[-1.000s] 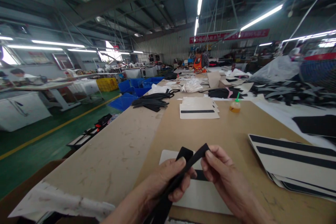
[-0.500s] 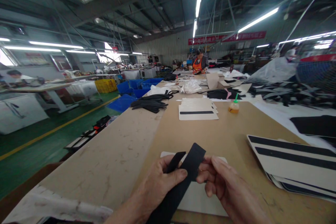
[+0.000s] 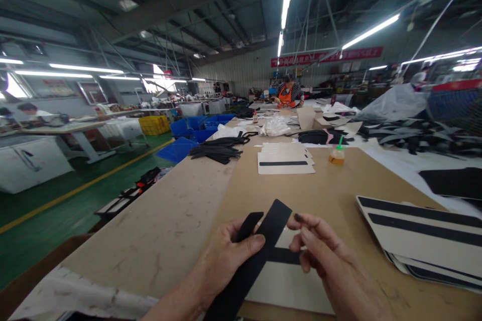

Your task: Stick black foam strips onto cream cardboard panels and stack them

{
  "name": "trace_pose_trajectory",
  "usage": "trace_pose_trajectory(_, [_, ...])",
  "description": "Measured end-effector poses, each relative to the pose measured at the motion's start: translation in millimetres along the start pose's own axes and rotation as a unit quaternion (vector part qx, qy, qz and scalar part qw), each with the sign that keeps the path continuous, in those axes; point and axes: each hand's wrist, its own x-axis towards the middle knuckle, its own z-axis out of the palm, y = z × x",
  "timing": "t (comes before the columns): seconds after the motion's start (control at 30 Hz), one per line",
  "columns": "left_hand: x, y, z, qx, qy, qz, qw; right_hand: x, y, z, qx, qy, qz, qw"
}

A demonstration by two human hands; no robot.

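Observation:
My left hand [image 3: 234, 256] is closed around a long black strip [image 3: 259, 256], its thumb lying on top. The strip slants up to the right, and its lower end runs out of view. A second, shorter black end [image 3: 249, 225] sticks up between that thumb and fingers. My right hand [image 3: 324, 251] is just right of the strip's upper end, apart from it. Its fingers are loosely curled with gaps between them, and one fingertip looks dark. Below both hands lies a cream panel [image 3: 289, 288] with a black band [image 3: 284, 255] across it, partly hidden.
Striped cream panels [image 3: 425, 230] are stacked at the right. Ahead lie more panels [image 3: 284, 155], a bottle of amber liquid with a green tip [image 3: 337, 155] and black strips [image 3: 214, 150]. Blue bins [image 3: 175, 150] stand left of the table. A person in an orange apron [image 3: 286, 95] is at the far end.
My right hand has drawn back slightly to the right from the strip's end, uncovering the black band on the panel. My left hand, still gripping the strip, has shifted slightly left.

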Motion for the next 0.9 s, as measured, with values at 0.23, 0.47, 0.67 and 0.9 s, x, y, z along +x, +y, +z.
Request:
trace_pose_trajectory(0.23, [3.4,2.9,19.0,-0.094,0.052,-0.006,0.994,-0.2,4.8,3.6,-0.070,-0.044,0.003,0.997])
trace_pose_trajectory(0.47, [21.8,28.8,16.2,-0.186,0.198,0.043,0.961,-1.4,0.2,-7.3,-0.095,-0.004,-0.009,0.995])
trace_pose_trajectory(0.67, [47.5,52.6,-8.8,-0.238,0.355,0.105,0.898,-15.7,6.6,-20.3,-0.143,-0.024,0.021,0.989])
trace_pose_trajectory(0.9, [64.8,62.6,-11.5,-0.260,0.366,0.150,0.881,-21.7,6.5,-8.4,-0.152,-0.072,-0.029,0.985])
